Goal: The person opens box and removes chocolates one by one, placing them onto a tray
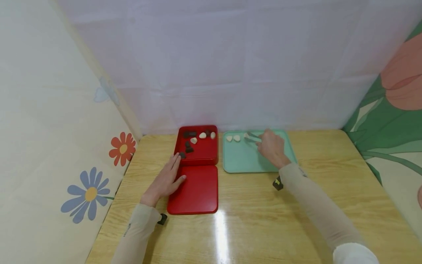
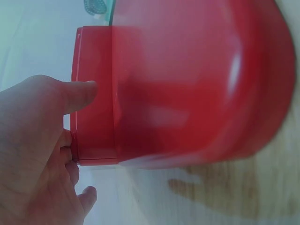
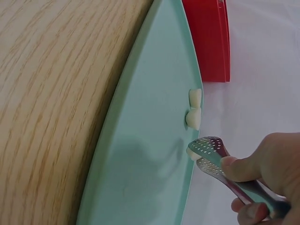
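Observation:
My right hand (image 1: 273,146) grips metal tongs (image 3: 239,180) with perforated ends, over the back of the mint-green tray (image 1: 247,159). A white piece (image 3: 191,153) sits between the tong ends. Two white, heart-like pieces (image 1: 237,138) lie side by side on the tray, left of the tongs. My left hand (image 1: 163,181) rests with its fingers extended against the front left corner of the red box (image 1: 206,161). Inside that box are several dark brown pieces (image 1: 189,149) and a few white pieces (image 1: 202,135).
A flat red lid-like panel (image 1: 199,192) lies in front of the red box, beside my left thumb. Everything stands on a wooden table (image 1: 257,220). A pale cloth (image 1: 197,66) hangs behind, and flower-printed sheets (image 1: 89,194) flank both sides.

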{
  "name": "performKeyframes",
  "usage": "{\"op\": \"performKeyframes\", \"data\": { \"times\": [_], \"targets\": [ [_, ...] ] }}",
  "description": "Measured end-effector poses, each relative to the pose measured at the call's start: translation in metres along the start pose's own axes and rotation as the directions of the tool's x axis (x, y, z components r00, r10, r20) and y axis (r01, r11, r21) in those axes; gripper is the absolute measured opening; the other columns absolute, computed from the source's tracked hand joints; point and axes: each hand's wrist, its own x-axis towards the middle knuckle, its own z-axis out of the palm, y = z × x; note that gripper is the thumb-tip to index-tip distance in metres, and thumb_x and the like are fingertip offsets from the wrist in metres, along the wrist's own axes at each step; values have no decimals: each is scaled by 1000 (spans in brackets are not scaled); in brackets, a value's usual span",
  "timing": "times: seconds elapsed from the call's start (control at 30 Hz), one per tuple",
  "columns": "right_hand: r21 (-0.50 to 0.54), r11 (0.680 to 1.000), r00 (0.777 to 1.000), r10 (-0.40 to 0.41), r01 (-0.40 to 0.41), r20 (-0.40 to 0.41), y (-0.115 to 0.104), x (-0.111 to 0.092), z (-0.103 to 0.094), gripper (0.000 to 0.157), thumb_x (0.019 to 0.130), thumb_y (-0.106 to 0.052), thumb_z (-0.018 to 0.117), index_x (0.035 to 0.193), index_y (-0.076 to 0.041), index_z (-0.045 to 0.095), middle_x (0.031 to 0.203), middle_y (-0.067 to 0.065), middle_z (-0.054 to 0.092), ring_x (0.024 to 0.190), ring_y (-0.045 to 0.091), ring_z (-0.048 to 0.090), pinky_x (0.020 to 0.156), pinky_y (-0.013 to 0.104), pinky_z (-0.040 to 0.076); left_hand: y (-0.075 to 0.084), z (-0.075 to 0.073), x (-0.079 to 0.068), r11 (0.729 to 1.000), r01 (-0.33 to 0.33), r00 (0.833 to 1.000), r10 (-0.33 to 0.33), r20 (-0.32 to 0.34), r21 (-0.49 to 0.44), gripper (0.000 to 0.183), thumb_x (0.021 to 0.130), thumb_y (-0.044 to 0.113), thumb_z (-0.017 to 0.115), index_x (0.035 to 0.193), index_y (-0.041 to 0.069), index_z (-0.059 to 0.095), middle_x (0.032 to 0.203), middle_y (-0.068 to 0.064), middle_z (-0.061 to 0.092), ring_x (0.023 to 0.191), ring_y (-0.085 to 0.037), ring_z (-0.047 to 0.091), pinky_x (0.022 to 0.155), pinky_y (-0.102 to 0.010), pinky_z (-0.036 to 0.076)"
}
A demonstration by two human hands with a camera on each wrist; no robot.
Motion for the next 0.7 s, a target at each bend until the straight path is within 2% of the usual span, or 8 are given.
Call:
{"op": "performKeyframes", "data": {
  "times": [0.3,0.7],
  "targets": [
    [-96,995,1000,4,-3,9,-5,0,6,26,95,-24,80,112,-3,82,101,12,68,71,29,67,57,45,57,2,0,0,1000,-7,1000,7,3,-3,83,107,24,65,166,-11,17,177,-27,13,163,-50,10,130,-64,21],
    [-59,998,1000,13,-13,12,-11,-1,3,30,99,-28,76,118,-4,80,97,10,62,69,26,61,57,42,53,2,-1,1,1000,-1,1000,1,10,9,84,107,24,65,167,-9,16,177,-26,13,163,-50,11,130,-63,23]
  ]
}}
